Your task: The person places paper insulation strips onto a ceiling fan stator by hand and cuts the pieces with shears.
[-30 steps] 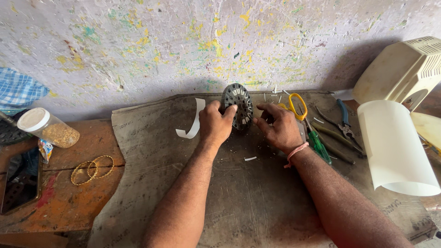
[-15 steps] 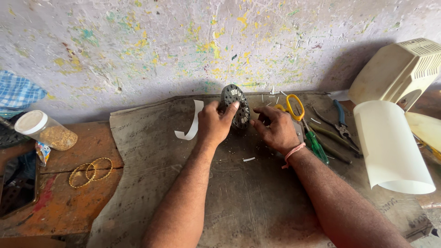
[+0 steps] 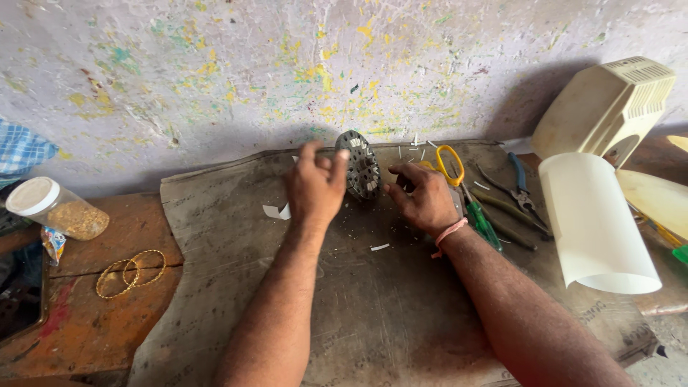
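At the back of the worktop (image 3: 401,315), close to the paint-flecked wall (image 3: 215,64), a round dark stator core (image 3: 360,166) stands on edge, its slotted face turned partly toward the camera. Left hand (image 3: 315,188): fingers curled, fingertips reaching the upper left rim of the core and steadying it upright (grip looks light, thumb side not clearly visible). Right hand (image 3: 423,197): fingers bent inward and nearly closed, resting just right of the core; cannot tell whether anything is pinched between them. A pink band (image 3: 448,233) sits on the right wrist.

Surface: a worn grey sheet covers the worktop, scattered with small white paper slips (image 3: 380,247). A larger white paper strip (image 3: 278,211) lies partly hidden behind the left hand.

Right of the hands: yellow-handled scissors (image 3: 449,163), a green-handled screwdriver (image 3: 481,222), then blue-handled pliers (image 3: 521,188), all lying near each other. Further right, a rolled white sheet (image 3: 595,222) lies below a cream plastic housing (image 3: 605,107) leaning at the wall.

Left side, on the bare reddish wood: a clear jar with white lid (image 3: 56,210) lying tilted, holding yellowish grains, and two thin gold bangles (image 3: 132,271) overlapping. A blue checked cloth (image 3: 21,147) shows at the far left edge.
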